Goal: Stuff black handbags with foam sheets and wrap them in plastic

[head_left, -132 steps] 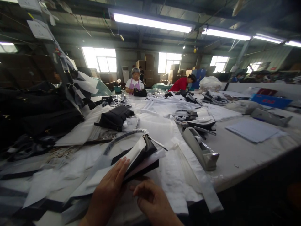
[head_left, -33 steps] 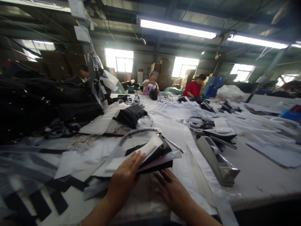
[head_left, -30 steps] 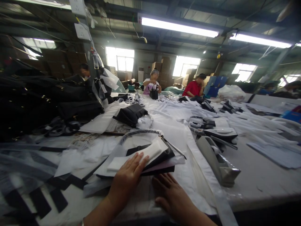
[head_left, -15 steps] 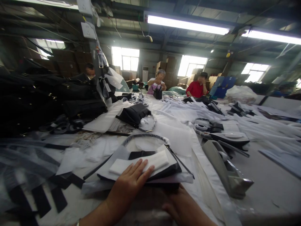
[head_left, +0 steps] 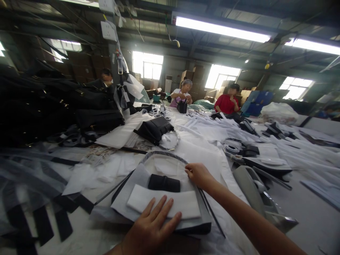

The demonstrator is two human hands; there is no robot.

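A flat black bag in grey wrapping lies on the table in front of me, with a white foam pad on top. My left hand rests flat on the pad, fingers spread. Beyond the pad sits a black folded strap piece. My right hand reaches over the bag's far right corner, fingers curled at the wrapped handle and white paper there. What the right fingers pinch is not clear.
A grey tape dispenser stands right of the bag. Another black bag lies farther back. Black bags pile up at left. White sheets and black strips cover the table. Three people work at the far end.
The bag has been laid flat from its tilted pose. My right hand came out from under its near edge and reached across to the far right corner. My left hand stays on the pad.
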